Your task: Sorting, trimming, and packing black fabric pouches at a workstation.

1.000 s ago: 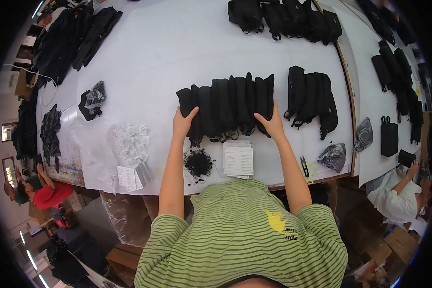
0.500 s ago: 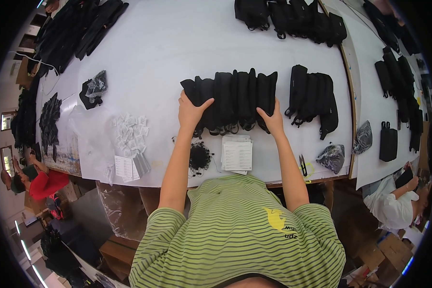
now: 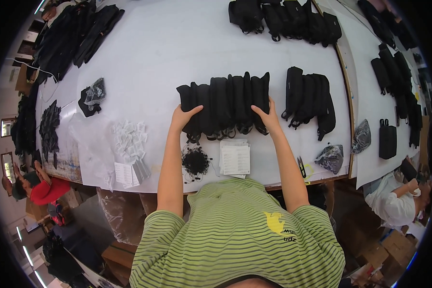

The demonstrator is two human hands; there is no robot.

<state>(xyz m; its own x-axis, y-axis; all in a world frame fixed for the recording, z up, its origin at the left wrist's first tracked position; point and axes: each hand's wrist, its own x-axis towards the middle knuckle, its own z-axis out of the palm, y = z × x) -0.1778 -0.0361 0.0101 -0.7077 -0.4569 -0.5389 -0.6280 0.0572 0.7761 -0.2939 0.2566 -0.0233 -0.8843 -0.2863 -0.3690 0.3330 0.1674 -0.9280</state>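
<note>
A row of several black fabric pouches point(image 3: 221, 103) stands packed side by side on the white table, small loops showing along the near edge. My left hand point(image 3: 183, 116) clasps the left end of the row, thumb on top, with its other fingers partly hidden behind the outer pouch. At the right end my right hand point(image 3: 266, 115) grips likewise, thumb over the near side. Between my forearms lie a stack of printed white cards point(image 3: 234, 157) and a tangle of thin black cords point(image 3: 196, 161).
Right of the row sits another group of black pouches point(image 3: 310, 98). Small snips point(image 3: 301, 167) and a plastic-wrapped bundle point(image 3: 330, 158) lie near the front edge. Loose white tags point(image 3: 128, 139) are at left, more black pouches point(image 3: 283, 20) at the back. Co-workers sit at both sides.
The row of pouches, with both my hands on it, has shifted slightly left and looks pressed a little tighter. The view has also tilted a little.
</note>
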